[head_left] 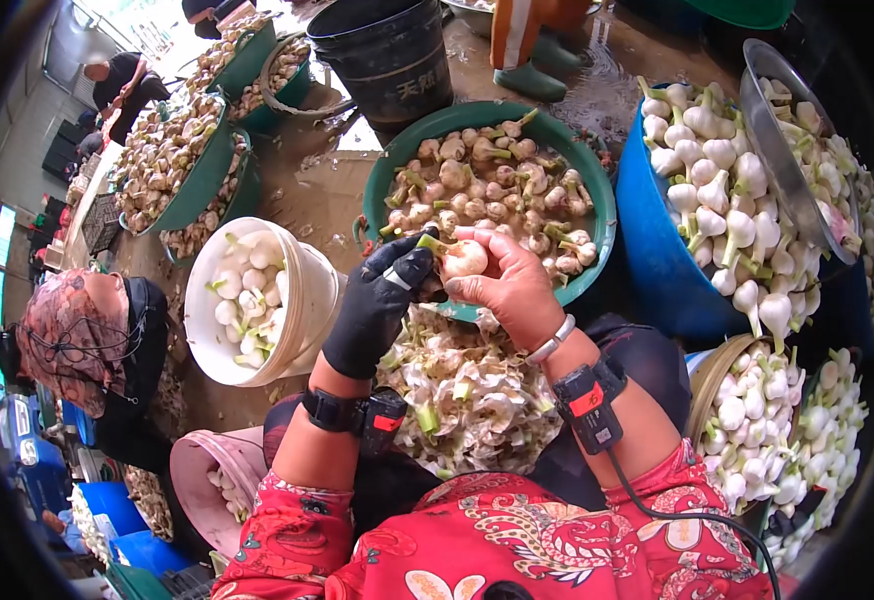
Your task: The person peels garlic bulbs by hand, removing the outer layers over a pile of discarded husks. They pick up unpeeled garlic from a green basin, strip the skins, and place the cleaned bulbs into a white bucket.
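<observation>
A garlic bulb (464, 259) with a short green stem is held between my two hands, above the near rim of a green tub (605, 240). My left hand (377, 305), in a black glove, closes around the stem side. The bare fingers of my right hand (513, 283) are curled on the bulb's other side. Inside the tub, unpeeled garlic bulbs (462, 175) sit in brownish water. Below my hands lies a heap of papery garlic skins and stem pieces (472, 395). Whether a small tool is in the gloved hand cannot be made out.
A white bucket (332, 290) of peeled bulbs stands at left, beside a person in a patterned head covering (77, 335). On the right is a blue tub (637, 240) heaped with white garlic. A black bucket (382, 60) and a green boot (529, 82) are beyond.
</observation>
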